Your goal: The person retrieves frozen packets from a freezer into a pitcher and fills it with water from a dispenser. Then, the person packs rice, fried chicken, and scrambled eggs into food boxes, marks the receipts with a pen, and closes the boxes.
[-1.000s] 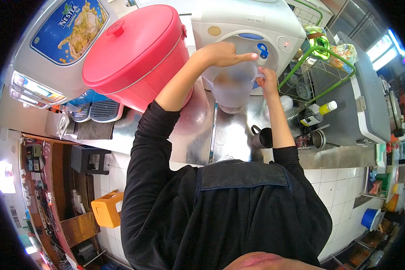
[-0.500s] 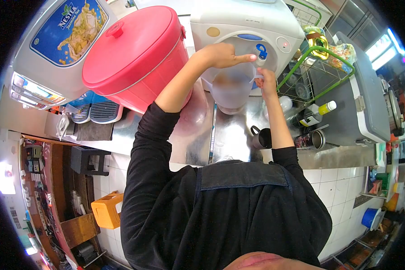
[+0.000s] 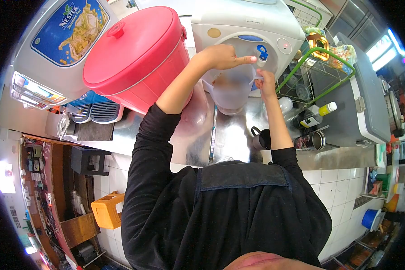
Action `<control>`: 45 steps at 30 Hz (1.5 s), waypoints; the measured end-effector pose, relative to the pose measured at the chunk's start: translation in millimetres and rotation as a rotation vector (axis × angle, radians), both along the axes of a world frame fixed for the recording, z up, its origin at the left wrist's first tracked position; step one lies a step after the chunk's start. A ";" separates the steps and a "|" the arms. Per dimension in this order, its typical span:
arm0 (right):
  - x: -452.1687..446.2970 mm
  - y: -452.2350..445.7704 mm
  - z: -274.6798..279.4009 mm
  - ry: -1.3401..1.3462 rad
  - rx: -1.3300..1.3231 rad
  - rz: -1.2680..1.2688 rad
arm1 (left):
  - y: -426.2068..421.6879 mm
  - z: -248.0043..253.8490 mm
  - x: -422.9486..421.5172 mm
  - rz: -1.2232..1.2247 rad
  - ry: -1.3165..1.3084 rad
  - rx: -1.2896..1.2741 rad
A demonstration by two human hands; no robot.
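Evidently, on the steel table (image 3: 238, 139), a white dispenser (image 3: 252, 20) stands beside a lidded red bucket (image 3: 139, 49). At the dispenser's recess, the jug (image 3: 231, 94) is already in place, with something brown inside; how much room is left cannot be judged. It looks whitish and translucent, its contents blurred. The left hand (image 3: 220, 57) is above the jug, thumb stretched out, the other fingers too hidden to tell. The right hand's (image 3: 267, 82) fingers are clamped on the handle (image 3: 258, 79), near the small blue-topped tap (image 3: 262, 54).
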State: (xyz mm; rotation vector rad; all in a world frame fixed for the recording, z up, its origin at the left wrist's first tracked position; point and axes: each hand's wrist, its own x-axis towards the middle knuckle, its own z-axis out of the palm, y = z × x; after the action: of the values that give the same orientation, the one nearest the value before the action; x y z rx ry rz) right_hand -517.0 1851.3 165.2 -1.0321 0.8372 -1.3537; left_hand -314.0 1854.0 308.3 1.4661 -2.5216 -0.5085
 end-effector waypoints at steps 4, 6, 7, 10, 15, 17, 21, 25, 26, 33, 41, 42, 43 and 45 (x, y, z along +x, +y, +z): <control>-1.4 -1.2 -1.1 0.004 -0.010 0.017 | -0.5 -0.6 0.0 0.004 0.003 0.002; -2.4 -2.5 -3.7 0.002 -0.022 0.024 | -1.2 -2.0 0.3 0.000 0.011 -0.005; -2.6 -3.2 -5.1 0.001 -0.027 0.028 | -1.5 -2.4 0.3 0.004 0.008 -0.003; -2.5 -3.6 -5.7 0.009 -0.041 0.024 | -1.2 -1.8 -0.1 0.007 0.003 0.004; -2.2 -3.0 -4.7 0.014 -0.038 0.023 | 0.6 1.7 0.0 0.004 0.001 0.022; -2.4 -3.3 -4.7 0.019 -0.053 0.029 | 0.6 0.6 0.2 0.011 0.008 0.013; -2.0 -2.0 -3.6 0.018 -0.054 0.023 | 0.7 3.1 0.5 0.012 -0.010 0.023; -2.8 -2.6 -6.6 0.019 -0.055 0.005 | -15.1 2.1 3.8 -0.030 -0.122 -0.195; -2.7 -1.2 -6.9 0.014 -0.042 0.009 | -16.9 10.1 7.4 -0.059 -0.184 -0.294; 4.0 27.2 -17.5 -0.012 0.013 -0.084 | 19.3 11.0 13.0 0.341 0.517 -0.928; 26.9 140.0 -14.9 0.017 0.098 -0.265 | 120.7 -76.9 65.2 0.636 1.037 -0.486; 26.9 156.6 -16.3 0.021 0.102 -0.257 | 132.9 -97.7 67.0 0.658 1.084 -0.331; 27.4 168.2 -16.7 0.022 0.095 -0.249 | 139.7 -113.7 69.8 0.675 1.130 -0.186; 23.8 184.2 -27.6 0.172 -0.040 -0.209 | 150.2 -137.2 78.9 0.592 1.193 -0.085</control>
State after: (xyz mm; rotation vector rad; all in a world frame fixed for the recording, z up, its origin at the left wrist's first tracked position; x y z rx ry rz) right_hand -493.2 2035.5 137.6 -1.1275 1.0742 -1.4764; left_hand -235.0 2004.2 171.1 1.2071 -1.1276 -0.8070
